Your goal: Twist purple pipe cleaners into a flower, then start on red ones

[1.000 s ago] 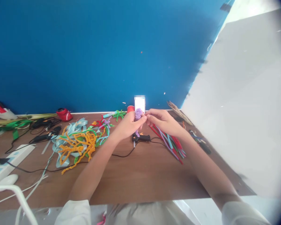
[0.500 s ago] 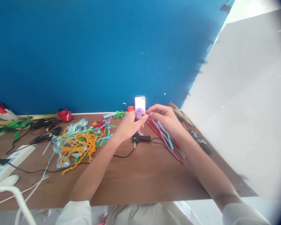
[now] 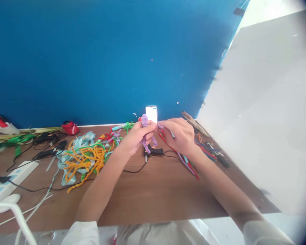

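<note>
Both my hands meet above the far middle of the wooden table. My left hand is closed round a coiled purple pipe cleaner, whose loose tail hangs down below the fingers. My right hand pinches the same purple pipe cleaner at its right side, fingers curled. Right under the hands lies a black glue gun with its cord trailing left. A bundle of red, purple and light blue pipe cleaners lies beneath my right wrist.
A tangle of orange, light blue and green pipe cleaners lies left of centre. A phone stands against the blue wall. A white power strip and black cables sit far left; a white panel rises on the right.
The purple coil has turned in my left hand, with more of its tail now hanging below. My right hand has dropped slightly and closed tighter at the coil.
</note>
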`<state>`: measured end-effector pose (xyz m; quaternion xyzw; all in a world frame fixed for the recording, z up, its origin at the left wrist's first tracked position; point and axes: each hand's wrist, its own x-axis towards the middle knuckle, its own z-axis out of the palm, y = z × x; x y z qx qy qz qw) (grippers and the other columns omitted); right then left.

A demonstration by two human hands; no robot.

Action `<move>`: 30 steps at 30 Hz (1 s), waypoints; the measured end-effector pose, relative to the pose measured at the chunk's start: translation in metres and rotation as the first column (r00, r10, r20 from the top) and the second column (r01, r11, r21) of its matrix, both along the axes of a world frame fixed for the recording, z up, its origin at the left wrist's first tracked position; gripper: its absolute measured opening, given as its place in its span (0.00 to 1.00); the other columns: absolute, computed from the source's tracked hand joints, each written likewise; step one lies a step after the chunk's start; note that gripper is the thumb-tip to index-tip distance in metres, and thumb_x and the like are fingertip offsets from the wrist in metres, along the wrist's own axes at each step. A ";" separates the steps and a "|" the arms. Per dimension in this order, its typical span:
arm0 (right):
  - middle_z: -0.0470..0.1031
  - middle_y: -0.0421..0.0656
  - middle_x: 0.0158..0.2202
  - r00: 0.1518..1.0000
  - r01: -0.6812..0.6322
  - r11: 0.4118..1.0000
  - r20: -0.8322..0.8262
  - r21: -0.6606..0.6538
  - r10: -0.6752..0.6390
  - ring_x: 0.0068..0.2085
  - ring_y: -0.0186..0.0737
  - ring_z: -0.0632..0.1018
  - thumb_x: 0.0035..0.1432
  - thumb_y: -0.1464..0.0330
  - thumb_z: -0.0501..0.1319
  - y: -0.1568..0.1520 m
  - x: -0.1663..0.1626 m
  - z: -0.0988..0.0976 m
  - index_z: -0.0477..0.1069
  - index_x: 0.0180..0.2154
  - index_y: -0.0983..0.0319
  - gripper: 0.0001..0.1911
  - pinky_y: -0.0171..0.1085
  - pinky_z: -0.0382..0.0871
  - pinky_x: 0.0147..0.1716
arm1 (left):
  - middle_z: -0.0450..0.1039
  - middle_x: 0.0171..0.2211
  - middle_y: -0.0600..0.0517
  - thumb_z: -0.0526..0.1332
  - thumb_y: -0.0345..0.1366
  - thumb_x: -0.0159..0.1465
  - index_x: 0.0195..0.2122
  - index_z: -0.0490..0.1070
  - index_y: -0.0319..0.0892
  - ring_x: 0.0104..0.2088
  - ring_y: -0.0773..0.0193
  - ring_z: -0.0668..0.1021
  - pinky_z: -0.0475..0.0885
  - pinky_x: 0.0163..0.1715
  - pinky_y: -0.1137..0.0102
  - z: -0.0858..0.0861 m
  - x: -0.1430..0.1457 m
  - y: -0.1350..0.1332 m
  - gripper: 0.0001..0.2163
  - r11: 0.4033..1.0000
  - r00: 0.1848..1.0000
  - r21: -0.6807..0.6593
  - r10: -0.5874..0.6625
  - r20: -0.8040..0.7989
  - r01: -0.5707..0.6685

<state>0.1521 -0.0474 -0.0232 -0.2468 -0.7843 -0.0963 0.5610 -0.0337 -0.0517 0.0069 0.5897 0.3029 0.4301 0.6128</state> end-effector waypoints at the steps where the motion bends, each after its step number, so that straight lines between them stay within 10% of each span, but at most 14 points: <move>1: 0.81 0.41 0.34 0.996 -0.034 0.994 -0.085 -0.102 0.025 0.34 0.38 0.78 0.66 0.69 0.60 -0.001 -0.001 0.004 0.76 0.42 0.57 0.05 0.40 0.69 0.36 | 0.58 0.16 0.61 0.65 0.44 0.62 0.29 0.66 0.41 0.15 0.76 0.61 0.61 0.17 0.78 0.000 0.000 -0.001 0.14 0.995 0.998 0.093 0.041 -0.046 -0.036; 7: 0.74 0.39 0.25 0.845 -0.531 0.471 -0.477 -0.704 0.240 0.26 0.32 0.72 0.64 0.56 0.64 -0.003 0.000 0.026 0.73 0.29 0.62 0.17 0.34 0.65 0.28 | 0.69 0.22 0.55 0.59 0.45 0.68 0.34 0.74 0.40 0.22 0.69 0.70 0.66 0.24 0.74 -0.003 0.001 -0.002 0.14 0.816 0.839 0.564 0.392 -0.376 -0.128; 13: 0.70 0.37 0.23 0.837 -0.540 0.323 -0.454 -0.778 0.306 0.25 0.30 0.69 0.58 0.57 0.69 -0.003 0.008 0.029 0.72 0.27 0.62 0.17 0.33 0.61 0.25 | 0.68 0.22 0.55 0.57 0.43 0.69 0.35 0.73 0.40 0.23 0.68 0.69 0.63 0.24 0.73 -0.006 0.002 -0.001 0.12 0.752 0.785 0.638 0.493 -0.375 -0.168; 17: 0.72 0.38 0.25 0.876 -0.465 0.412 -0.339 -0.783 0.344 0.27 0.32 0.71 0.60 0.59 0.66 -0.002 0.009 0.027 0.73 0.30 0.62 0.14 0.34 0.63 0.27 | 0.64 0.22 0.56 0.58 0.44 0.68 0.33 0.72 0.40 0.24 0.69 0.66 0.61 0.25 0.72 -0.006 0.002 -0.001 0.13 0.774 0.809 0.610 0.464 -0.362 -0.171; 20: 0.72 0.38 0.25 0.954 -0.234 0.708 -0.019 -0.666 0.298 0.27 0.32 0.69 0.64 0.65 0.61 0.001 0.010 0.024 0.74 0.32 0.62 0.10 0.35 0.60 0.28 | 0.61 0.22 0.56 0.61 0.45 0.65 0.28 0.69 0.40 0.24 0.70 0.63 0.59 0.24 0.73 -0.009 0.002 0.001 0.14 0.849 0.859 0.494 0.388 -0.335 -0.190; 23: 0.71 0.40 0.25 0.939 0.044 0.980 0.342 -0.196 0.026 0.27 0.34 0.67 0.64 0.73 0.57 0.004 0.010 0.019 0.72 0.29 0.61 0.11 0.38 0.56 0.28 | 0.58 0.22 0.57 0.65 0.44 0.61 0.27 0.66 0.41 0.22 0.72 0.60 0.54 0.20 0.74 -0.012 0.002 0.006 0.14 0.949 0.935 0.230 0.268 -0.232 -0.215; 26: 0.70 0.40 0.23 0.860 0.169 0.962 0.445 0.215 -0.250 0.27 0.36 0.65 0.65 0.76 0.55 0.005 0.010 0.013 0.70 0.27 0.60 0.14 0.40 0.53 0.27 | 0.56 0.21 0.59 0.67 0.44 0.57 0.28 0.67 0.41 0.18 0.75 0.54 0.45 0.16 0.74 -0.012 0.003 0.009 0.13 0.985 0.975 -0.016 0.171 -0.140 -0.174; 30: 0.72 0.39 0.24 0.916 0.229 0.958 0.294 0.173 -0.272 0.27 0.36 0.68 0.68 0.71 0.57 0.007 0.006 0.006 0.72 0.33 0.60 0.10 0.39 0.56 0.28 | 0.53 0.18 0.61 0.66 0.46 0.60 0.30 0.68 0.41 0.17 0.74 0.54 0.49 0.17 0.74 -0.012 0.005 0.008 0.13 0.975 0.976 0.122 0.197 -0.099 -0.184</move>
